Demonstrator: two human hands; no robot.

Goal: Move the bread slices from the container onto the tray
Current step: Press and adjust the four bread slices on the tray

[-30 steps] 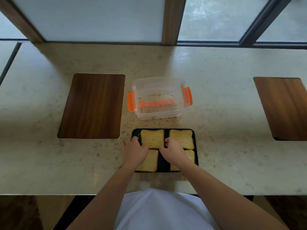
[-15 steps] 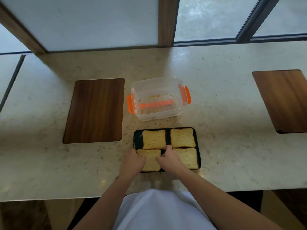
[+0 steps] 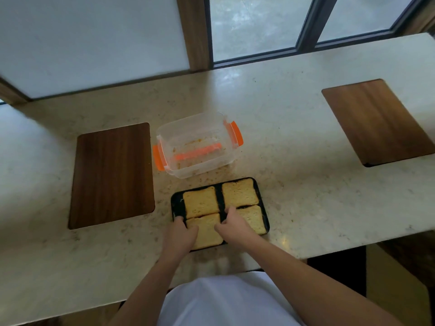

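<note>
A black tray (image 3: 177, 203) lies near the counter's front edge with several toasted bread slices flat on it. The far-left slice (image 3: 200, 203) and the far-right slice (image 3: 239, 192) lie untouched. My left hand (image 3: 180, 234) grips the left edge of the near-left slice (image 3: 208, 231), and my right hand (image 3: 233, 225) pinches its right edge. My right hand hides part of the near-right slice (image 3: 255, 218). Just behind the tray stands a clear plastic container (image 3: 202, 169) with orange clips, holding only crumbs and an orange strip.
A dark wooden board (image 3: 111, 175) lies left of the container, another (image 3: 376, 121) at the far right. Crumbs are scattered on the marble counter (image 3: 294, 161) between container and tray. Windows and a wooden post run along the back. The counter's front edge is just below the tray.
Both hands drew back from the far-left slice to the near-left slice and now hold its two sides. The view has tilted and shifted left.
</note>
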